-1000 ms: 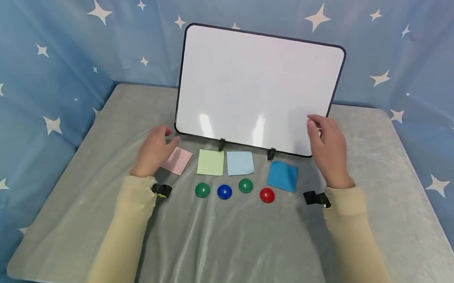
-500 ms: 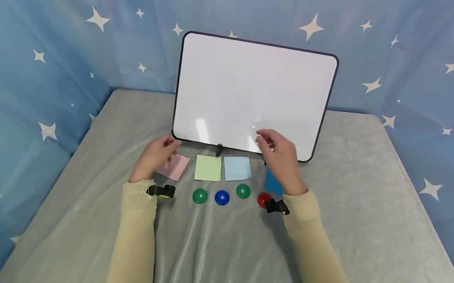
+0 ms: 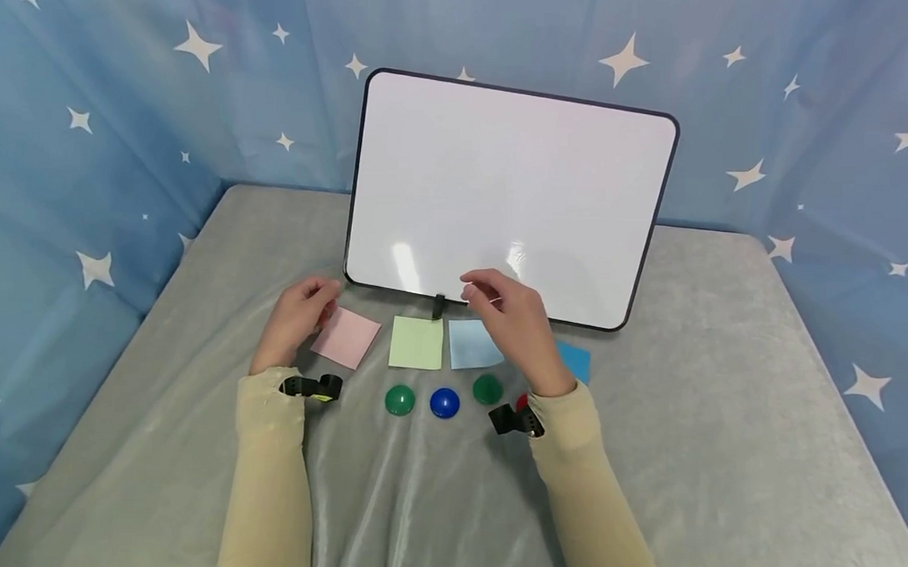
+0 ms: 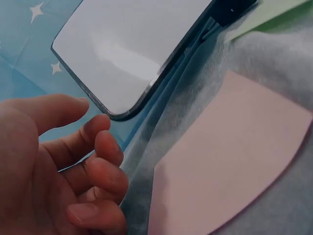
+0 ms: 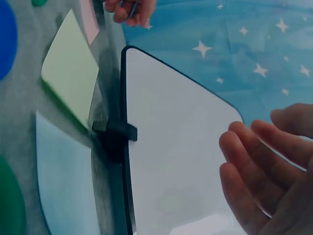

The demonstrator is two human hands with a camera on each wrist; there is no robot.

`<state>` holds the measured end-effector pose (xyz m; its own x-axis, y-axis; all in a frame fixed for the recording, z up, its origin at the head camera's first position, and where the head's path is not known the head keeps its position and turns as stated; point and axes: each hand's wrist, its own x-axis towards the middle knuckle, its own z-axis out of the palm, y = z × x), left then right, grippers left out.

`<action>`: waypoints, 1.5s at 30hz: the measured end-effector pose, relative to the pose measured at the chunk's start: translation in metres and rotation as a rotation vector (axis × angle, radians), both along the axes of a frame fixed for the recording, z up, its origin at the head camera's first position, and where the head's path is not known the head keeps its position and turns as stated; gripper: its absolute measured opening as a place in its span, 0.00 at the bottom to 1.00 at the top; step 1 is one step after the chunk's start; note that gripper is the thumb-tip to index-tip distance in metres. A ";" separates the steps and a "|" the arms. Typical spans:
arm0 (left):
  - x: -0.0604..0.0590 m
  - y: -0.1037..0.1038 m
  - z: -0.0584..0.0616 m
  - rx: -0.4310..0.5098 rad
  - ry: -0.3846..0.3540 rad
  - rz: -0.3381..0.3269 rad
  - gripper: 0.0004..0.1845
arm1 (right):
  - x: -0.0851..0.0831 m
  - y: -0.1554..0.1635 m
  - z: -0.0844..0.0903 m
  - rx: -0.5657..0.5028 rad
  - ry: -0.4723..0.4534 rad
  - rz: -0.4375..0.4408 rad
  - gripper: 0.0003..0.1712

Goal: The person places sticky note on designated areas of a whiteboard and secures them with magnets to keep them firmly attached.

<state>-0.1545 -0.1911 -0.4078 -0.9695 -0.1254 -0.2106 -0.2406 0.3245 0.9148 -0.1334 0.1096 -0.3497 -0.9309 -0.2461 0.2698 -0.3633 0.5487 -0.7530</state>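
Observation:
My left hand (image 3: 293, 318) hovers beside the pink sticky note (image 3: 347, 338), its fingers loosely bent around nothing. In the left wrist view the pink note (image 4: 234, 161) lies right of those fingers. Above the light blue sticky note (image 3: 470, 345), my right hand (image 3: 516, 323) hangs in front of the whiteboard (image 3: 510, 194), fingers relaxed and holding nothing. The right wrist view has the right hand (image 5: 274, 171) over the white surface; whether it touches cannot be told. A light green sticky note (image 3: 416, 343) lies between the hands. The darker blue note (image 3: 574, 361) is partly hidden behind my right wrist.
Nearer me lie a green round magnet (image 3: 400, 400), a blue one (image 3: 445, 402), another green one (image 3: 488, 390) and a red one (image 3: 522, 401) mostly covered by the wrist camera. A black stand clip (image 3: 439, 306) supports the board's lower edge. Starry curtains surround the grey cloth-covered table (image 3: 719, 426).
My right hand has swept left from the board's right edge to above the light blue note. The left hand has shifted slightly left, off the pink note. The notes and magnets stay in place.

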 end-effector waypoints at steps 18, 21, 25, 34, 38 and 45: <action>0.005 -0.019 0.001 -0.253 -0.068 -0.086 0.23 | 0.006 -0.026 -0.019 0.107 -0.098 0.170 0.14; 0.007 -0.021 0.001 -0.281 -0.102 -0.134 0.24 | 0.006 -0.027 -0.020 0.135 -0.097 0.190 0.13; 0.006 -0.022 0.002 -0.280 -0.135 -0.178 0.21 | 0.006 -0.030 -0.021 0.184 -0.088 0.215 0.13; 0.004 -0.023 0.003 -0.304 -0.157 -0.192 0.16 | 0.011 -0.044 -0.023 0.298 -0.122 0.343 0.14; 0.005 -0.022 0.005 -0.359 -0.155 -0.193 0.17 | 0.014 -0.050 -0.025 0.353 -0.156 0.385 0.14; 0.004 -0.017 0.009 -0.452 -0.153 -0.223 0.19 | 0.017 -0.056 -0.030 0.430 -0.240 0.465 0.15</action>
